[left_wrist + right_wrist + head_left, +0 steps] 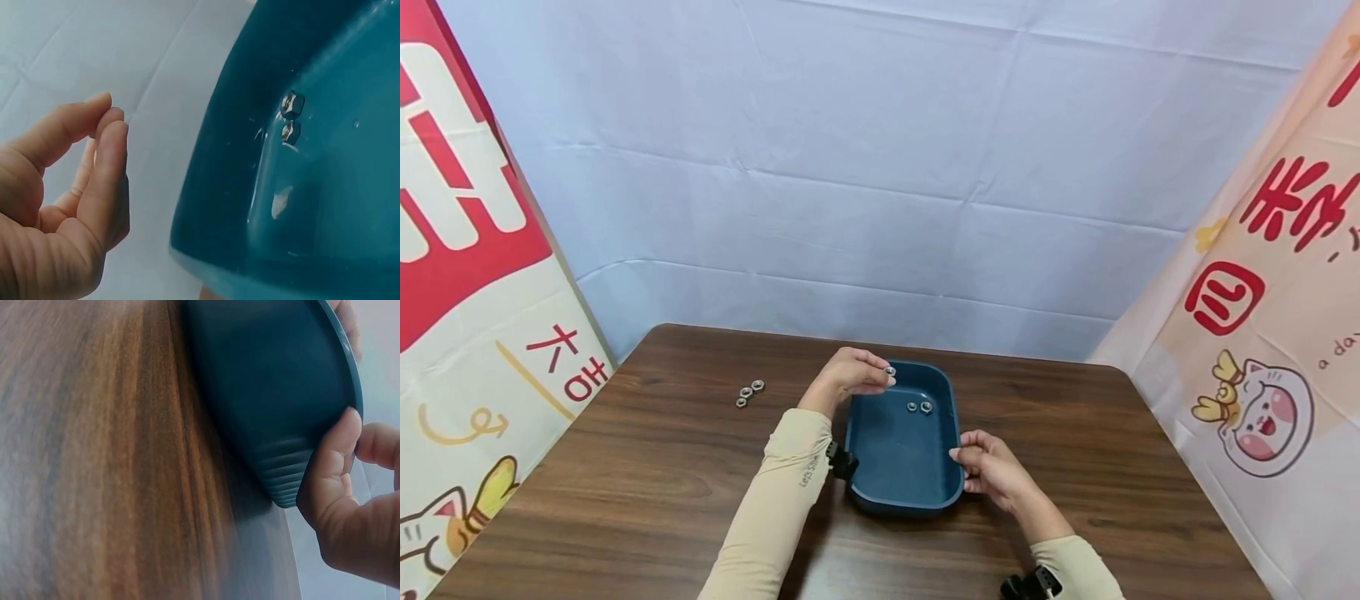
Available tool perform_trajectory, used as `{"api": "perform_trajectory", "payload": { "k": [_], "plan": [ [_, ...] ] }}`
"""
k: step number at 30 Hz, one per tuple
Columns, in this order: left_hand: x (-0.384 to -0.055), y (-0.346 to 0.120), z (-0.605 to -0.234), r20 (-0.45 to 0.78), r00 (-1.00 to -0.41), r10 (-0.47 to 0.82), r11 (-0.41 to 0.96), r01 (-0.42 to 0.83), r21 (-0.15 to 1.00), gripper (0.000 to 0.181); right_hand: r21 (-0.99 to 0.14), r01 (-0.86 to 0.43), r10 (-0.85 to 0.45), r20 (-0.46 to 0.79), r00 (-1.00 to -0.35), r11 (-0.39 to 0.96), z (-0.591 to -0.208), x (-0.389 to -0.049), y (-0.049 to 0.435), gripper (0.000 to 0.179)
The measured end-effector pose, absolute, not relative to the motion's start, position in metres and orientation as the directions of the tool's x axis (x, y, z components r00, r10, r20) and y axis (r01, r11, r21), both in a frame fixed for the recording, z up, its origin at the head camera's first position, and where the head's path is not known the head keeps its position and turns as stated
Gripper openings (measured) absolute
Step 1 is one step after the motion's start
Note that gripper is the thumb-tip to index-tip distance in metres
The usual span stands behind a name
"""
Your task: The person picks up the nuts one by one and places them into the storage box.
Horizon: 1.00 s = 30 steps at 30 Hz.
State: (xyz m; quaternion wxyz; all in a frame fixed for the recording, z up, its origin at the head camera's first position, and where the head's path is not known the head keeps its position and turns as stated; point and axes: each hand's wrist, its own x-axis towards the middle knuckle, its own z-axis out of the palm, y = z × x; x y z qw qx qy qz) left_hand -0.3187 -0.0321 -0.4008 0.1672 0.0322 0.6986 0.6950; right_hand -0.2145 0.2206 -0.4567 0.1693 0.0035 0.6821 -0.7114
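Observation:
My left hand (pixel 852 372) is over the far left edge of a blue plastic bin (pixel 898 504). Between its thumb and fingertips it pinches a small metal nut (pixel 890 371); in the left wrist view the fingers hide that nut. Two more nuts lie inside the bin near its far end, a larger nut (pixel 927 407) beside a smaller nut (pixel 912 407). At the bin's near right side, my right hand (pixel 992 471) grips the rim, thumb on one face of the wall and fingers on the other, as the right wrist view shows.
Three loose nuts (pixel 746 392) lie in a short row on the brown wooden table (pixel 685 467), left of the bin. Behind the table hangs a pale cloth (pixel 850 167), with printed banners (pixel 1247 350) at both sides.

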Motion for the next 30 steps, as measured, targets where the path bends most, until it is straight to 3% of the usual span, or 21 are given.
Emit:
{"api": "perform_trajectory", "payload": {
  "k": [30],
  "plan": [
    [-0.331,0.015,-0.428,-0.348,-0.918,0.188,0.054,-0.345,0.937,0.022,-0.967,0.256,-0.245,-0.247,-0.938,-0.006,-0.457,-0.216,0.224,0.026]
  ]
}}
